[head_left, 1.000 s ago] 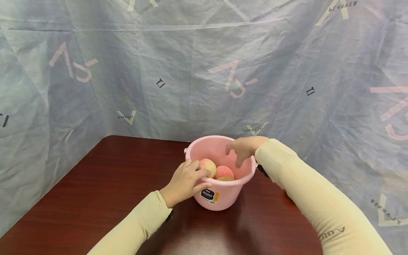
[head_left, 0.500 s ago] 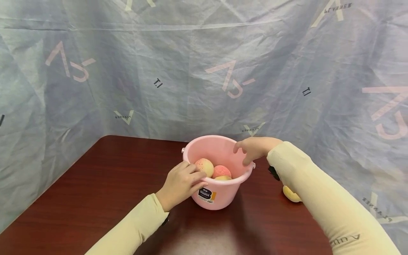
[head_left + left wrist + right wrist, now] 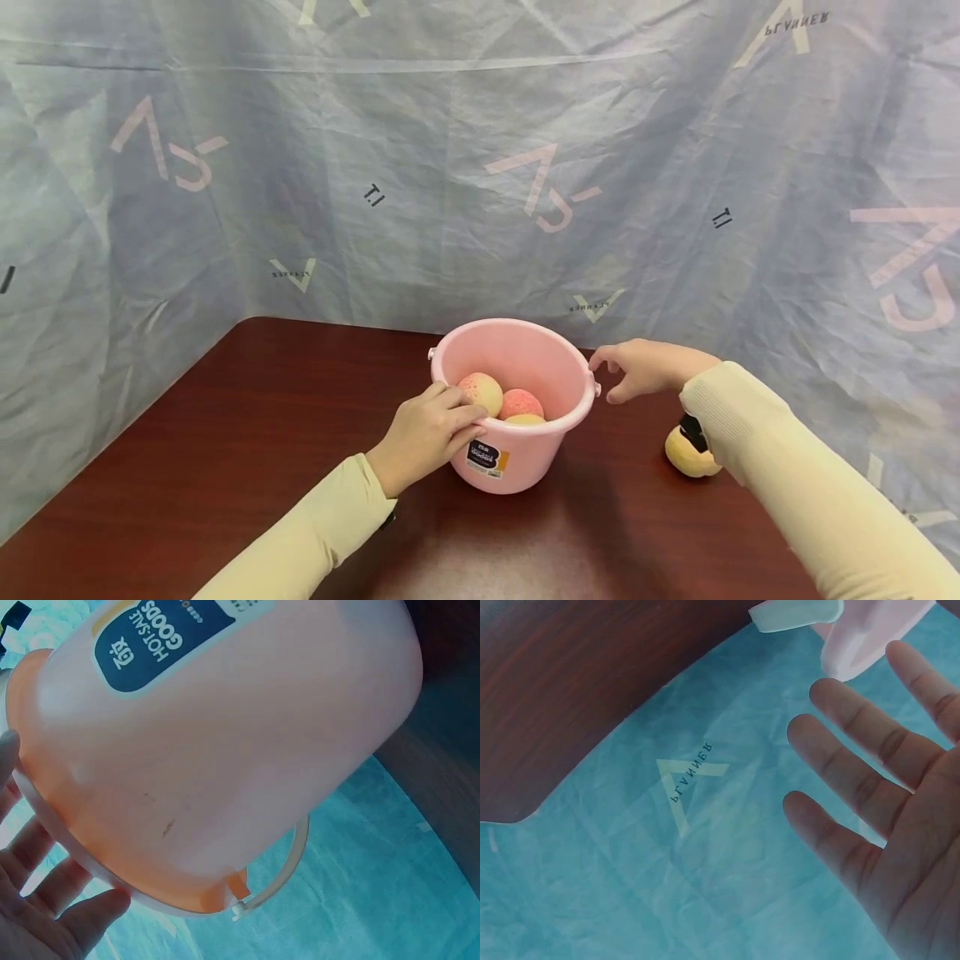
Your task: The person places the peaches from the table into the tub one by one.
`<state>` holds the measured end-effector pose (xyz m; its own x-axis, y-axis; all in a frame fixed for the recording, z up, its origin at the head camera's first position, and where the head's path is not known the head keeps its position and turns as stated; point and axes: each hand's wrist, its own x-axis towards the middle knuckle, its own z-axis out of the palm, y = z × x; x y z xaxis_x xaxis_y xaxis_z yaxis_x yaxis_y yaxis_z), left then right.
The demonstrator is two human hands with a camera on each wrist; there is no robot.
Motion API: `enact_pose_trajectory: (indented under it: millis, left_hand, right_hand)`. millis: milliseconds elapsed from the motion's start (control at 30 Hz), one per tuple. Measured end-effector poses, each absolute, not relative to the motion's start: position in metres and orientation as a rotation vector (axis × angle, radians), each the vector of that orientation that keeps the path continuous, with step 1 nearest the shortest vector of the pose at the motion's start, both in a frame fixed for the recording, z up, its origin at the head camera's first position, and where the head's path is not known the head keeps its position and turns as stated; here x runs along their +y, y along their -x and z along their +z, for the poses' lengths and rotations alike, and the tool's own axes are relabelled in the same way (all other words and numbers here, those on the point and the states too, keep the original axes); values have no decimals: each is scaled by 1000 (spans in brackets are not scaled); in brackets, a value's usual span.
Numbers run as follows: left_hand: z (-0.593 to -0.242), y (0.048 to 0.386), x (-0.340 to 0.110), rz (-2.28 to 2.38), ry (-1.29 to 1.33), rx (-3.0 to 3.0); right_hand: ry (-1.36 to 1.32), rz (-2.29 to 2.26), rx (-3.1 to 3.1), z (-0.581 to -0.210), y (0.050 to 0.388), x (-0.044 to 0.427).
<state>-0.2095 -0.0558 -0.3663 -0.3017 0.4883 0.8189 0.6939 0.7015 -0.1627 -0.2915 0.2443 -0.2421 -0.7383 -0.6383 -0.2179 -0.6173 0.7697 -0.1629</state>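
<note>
A pink plastic bucket (image 3: 517,462) with a dark label stands upright on the table. My left hand (image 3: 429,432) grips its near left rim, fingers over the edge and thumb outside. Inside lie a pale yellow, pink-speckled round fruit like a peach (image 3: 482,393), a coral-pink one (image 3: 521,404), and a yellow one mostly hidden by the rim. Just off the bucket's right side, by the handle joint, my right hand (image 3: 651,368) holds nothing; its fingers are spread in the right wrist view. Below the right wrist sits a yellow round fruit (image 3: 690,455), partly covered by the wrist strap.
The dark red-brown table (image 3: 300,417) has a rounded far left corner. Grey-blue printed fabric (image 3: 420,167) hangs behind it and along both sides. The bucket's pale handle (image 3: 289,862) hangs down in the left wrist view.
My right hand has moved out of the bucket's mouth to the right, past the rim. The yellow fruit on the table has come into sight. The left hand stays on the rim.
</note>
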Motion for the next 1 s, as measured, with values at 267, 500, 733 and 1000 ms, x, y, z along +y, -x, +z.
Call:
enact_pose_trajectory:
  millis: [267, 500, 733, 1000]
  left_hand:
    - [-367, 210, -56, -294, 897, -2004]
    - [-363, 211, -59, -321, 908, -2019]
    - [-364, 210, -60, -371, 902, -2055]
    - [-364, 212, -59, -371, 911, -2044]
  right_hand:
    - [980, -98, 2703, -246, 293, 248]
    - [939, -87, 2696, -251, 295, 257]
    - [909, -143, 2679, -263, 296, 262]
    - [947, -80, 2713, -270, 297, 269]
